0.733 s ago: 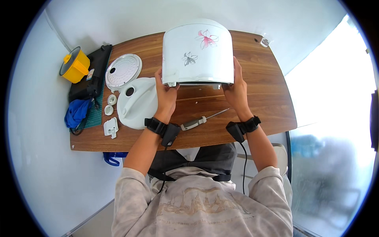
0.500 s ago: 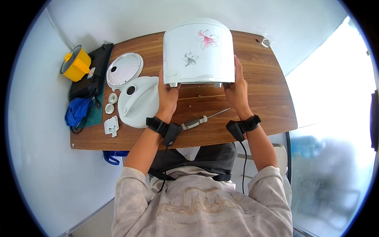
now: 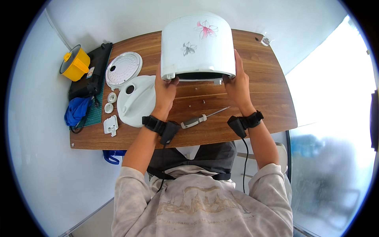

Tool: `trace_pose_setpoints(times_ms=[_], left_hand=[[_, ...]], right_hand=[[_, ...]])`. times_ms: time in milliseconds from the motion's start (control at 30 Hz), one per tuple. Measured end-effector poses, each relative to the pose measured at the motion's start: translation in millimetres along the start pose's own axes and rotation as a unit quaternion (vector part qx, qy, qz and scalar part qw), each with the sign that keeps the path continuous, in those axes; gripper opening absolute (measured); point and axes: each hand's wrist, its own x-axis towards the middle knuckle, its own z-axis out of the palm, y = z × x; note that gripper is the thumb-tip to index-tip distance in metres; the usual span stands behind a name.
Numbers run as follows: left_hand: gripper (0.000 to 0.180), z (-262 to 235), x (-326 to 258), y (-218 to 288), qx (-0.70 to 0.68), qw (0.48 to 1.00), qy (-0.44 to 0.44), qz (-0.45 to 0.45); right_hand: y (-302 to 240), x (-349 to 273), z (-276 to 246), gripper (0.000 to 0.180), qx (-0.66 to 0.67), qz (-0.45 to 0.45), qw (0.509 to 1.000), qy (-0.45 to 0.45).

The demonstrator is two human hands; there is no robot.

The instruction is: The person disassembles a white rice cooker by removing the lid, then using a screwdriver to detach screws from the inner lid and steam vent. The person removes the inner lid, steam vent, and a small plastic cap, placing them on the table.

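A white rice cooker body (image 3: 193, 49) with pink and grey flower prints is tilted up at the far side of the table. My left hand (image 3: 166, 93) grips its lower left edge, and my right hand (image 3: 239, 85) clasps the lower right. Between them a dark opening shows under the body's near rim; the fingers beneath are partly hidden. Closer to me lies a grey and white screwdriver (image 3: 193, 122), its shaft pointing right. Several small screws (image 3: 204, 101) are scattered just beyond it. Beside my left wrist rests the white lid (image 3: 138, 108), with a round dimpled cover (image 3: 125, 70) behind it.
Two small white caps (image 3: 112, 97) and a white plastic piece (image 3: 111, 125) sit left of the lid. Further left are a yellow pot (image 3: 76, 66), a black case (image 3: 85, 85), a blue cloth (image 3: 77, 111) and a green mat (image 3: 94, 115). A small glass (image 3: 267, 41) stands back right.
Both hands have raised and tipped the rice cooker body slightly away from me. The dark opening under its near rim now shows, along with more of the screws on the table.
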Motion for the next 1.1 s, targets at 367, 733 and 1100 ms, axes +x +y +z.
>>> trace_pose_setpoints(times_ms=[367, 733, 1100], left_hand=[[0.057, 2.9, 27.6, 77.8, 0.166, 0.983, 0.035, 0.067], [0.06, -4.2, 47.5, 87.9, 0.271, 0.96, 0.047, 0.055], [0.059, -2.8, 59.0, 84.3, 0.229, 0.973, 0.03, 0.023]], right_hand=[[-19.1, 59.3, -17.7, 0.059, -0.037, 0.073, 0.997, -0.014], [-13.5, 81.6, -12.5, 0.035, -0.062, 0.143, 0.986, -0.064], [8.0, 110.1, -9.1, 0.043, -0.084, 0.163, 0.978, -0.096]])
